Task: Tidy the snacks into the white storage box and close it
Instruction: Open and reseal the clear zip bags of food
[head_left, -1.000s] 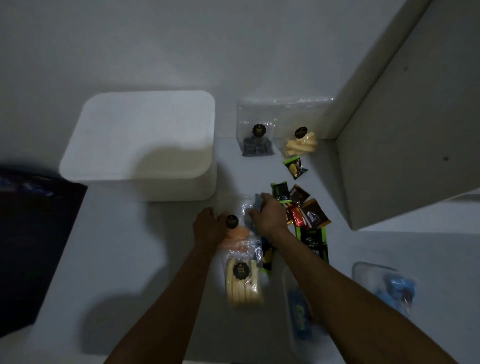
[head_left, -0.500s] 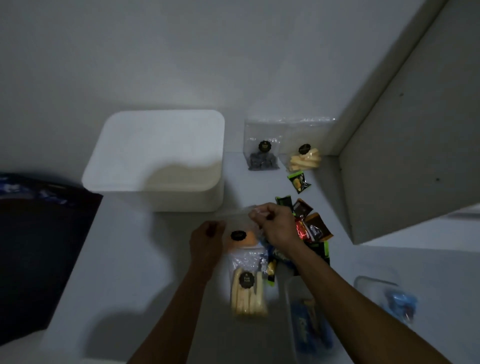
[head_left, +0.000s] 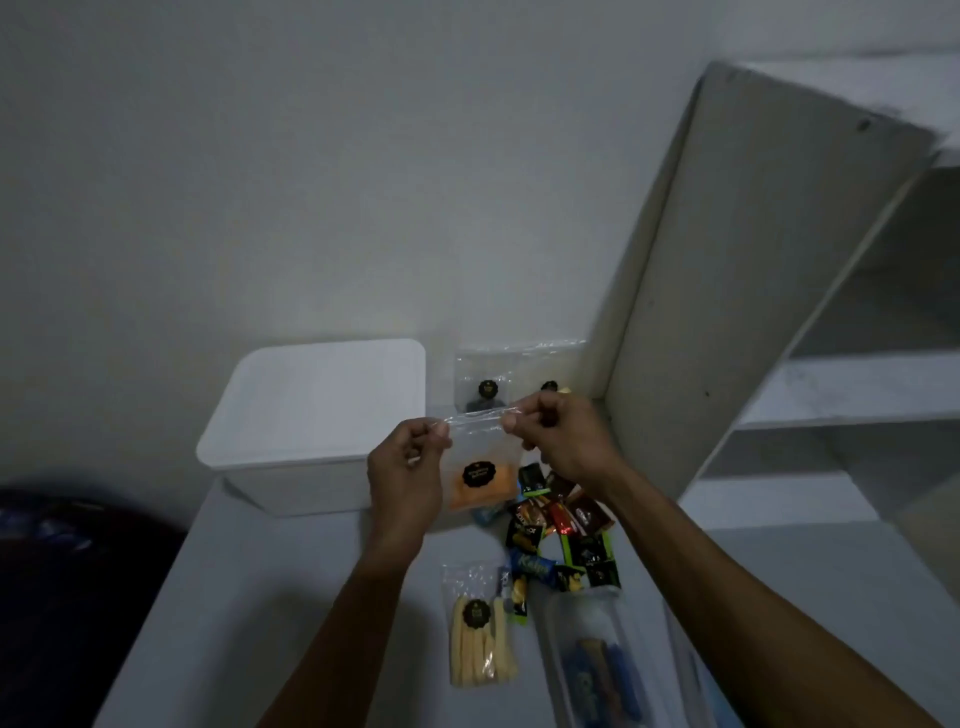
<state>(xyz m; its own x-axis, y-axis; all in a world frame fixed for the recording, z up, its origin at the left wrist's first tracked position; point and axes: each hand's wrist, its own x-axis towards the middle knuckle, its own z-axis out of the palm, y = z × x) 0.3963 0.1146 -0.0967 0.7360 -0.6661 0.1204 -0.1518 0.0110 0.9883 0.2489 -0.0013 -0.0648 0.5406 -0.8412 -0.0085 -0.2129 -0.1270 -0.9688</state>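
The white tabletop (head_left: 291, 597) runs from the near edge back to the wall; its left edge drops beside a dark mass (head_left: 67, 582), and on the right a tilted white shelf panel (head_left: 753, 291) stands at the far corner. Bare table lies open at near left, in front of the white storage box (head_left: 317, 421), which sits at far left with its lid on.

Both hands hold a clear pouch of orange snack (head_left: 480, 470) up above the table, just right of the box. The left hand (head_left: 408, 470) pinches the top left corner of the pouch between fingertips, and the right hand (head_left: 563, 441) pinches the top right corner, stretching the sealed edge taut between them. A black round label sits on the pouch front.

Below lie a clear pouch of pale sticks (head_left: 480, 631), a heap of small dark wrapped sweets (head_left: 561, 535), and a clear sleeve with blue packaging (head_left: 597, 670) at the near right. Two more clear pouches (head_left: 485, 382) lean against the far wall.

A second ago the orange pouch lay on the table under both hands; now it is lifted clear.
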